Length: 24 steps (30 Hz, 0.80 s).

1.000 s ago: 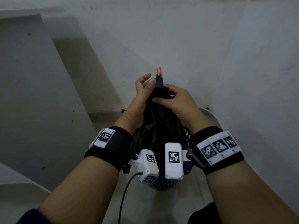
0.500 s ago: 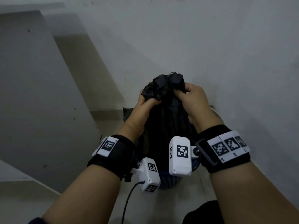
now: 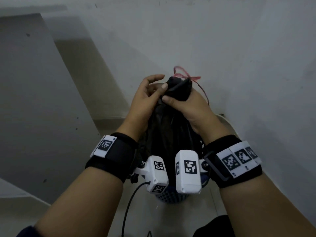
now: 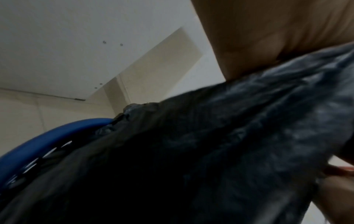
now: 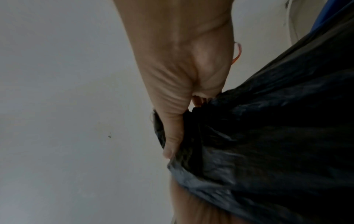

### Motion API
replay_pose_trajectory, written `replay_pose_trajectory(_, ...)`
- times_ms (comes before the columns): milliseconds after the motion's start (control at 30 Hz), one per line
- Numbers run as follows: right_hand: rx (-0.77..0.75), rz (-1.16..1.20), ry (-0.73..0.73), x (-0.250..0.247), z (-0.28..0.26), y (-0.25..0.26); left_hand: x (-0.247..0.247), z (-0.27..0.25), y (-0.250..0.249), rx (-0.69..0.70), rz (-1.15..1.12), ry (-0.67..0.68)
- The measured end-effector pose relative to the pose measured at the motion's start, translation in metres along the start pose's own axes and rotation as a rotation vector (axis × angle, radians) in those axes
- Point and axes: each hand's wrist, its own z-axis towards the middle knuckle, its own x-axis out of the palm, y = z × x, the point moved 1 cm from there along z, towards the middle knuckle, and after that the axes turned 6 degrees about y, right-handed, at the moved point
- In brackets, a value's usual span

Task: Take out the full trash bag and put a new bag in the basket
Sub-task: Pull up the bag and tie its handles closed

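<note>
- Head view, far left: grey slanted wall panel (image 3: 34, 100), well apart from the hands.
- Left wrist strap (image 3: 116, 154), black, with a white marker block; a black cable (image 3: 130, 202) hangs below its camera.
- Left hand (image 3: 145, 98): thumb presses the gathered neck of the black trash bag (image 3: 167, 130); fingers loosely spread, forefinger raised off the plastic.
- Trash bag: between the two hands, bunched at the top, its body standing in the blue perforated basket (image 3: 171, 196) on the pale floor (image 3: 95, 211).
- Red drawstring (image 3: 183, 75): looped above the bag's neck, one strand trailing down behind the right hand.
- Right hand (image 3: 189, 106): fingers and thumb curled round the bag's neck, gripping it.
- Right wrist strap (image 3: 239, 159), black, with white marker blocks.
- Left wrist view: blue basket rim (image 4: 57, 133) beside crumpled black plastic.
- Right wrist view: thumb (image 5: 172, 133) pressed into the bag's folds.
</note>
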Motion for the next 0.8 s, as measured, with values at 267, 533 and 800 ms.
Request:
replay_pose_trajectory(267, 0.173, 0.312, -0.258, -0.001, 0.005, -0.013, -0.013, -0.021, 0.052, -0.115, 0.178, 0.119)
replay_pose_trajectory(533, 0.218, 0.361, -0.272, -0.019, 0.006, -0.013, -0.002, -0.017, 0.089, -0.326, 0.343, 0.224)
replay_pose_trajectory(800, 0.322, 0.54, -0.377, -0.047, 0.005, -0.029, 0.0, -0.025, 0.101, -0.419, -0.034, 0.264)
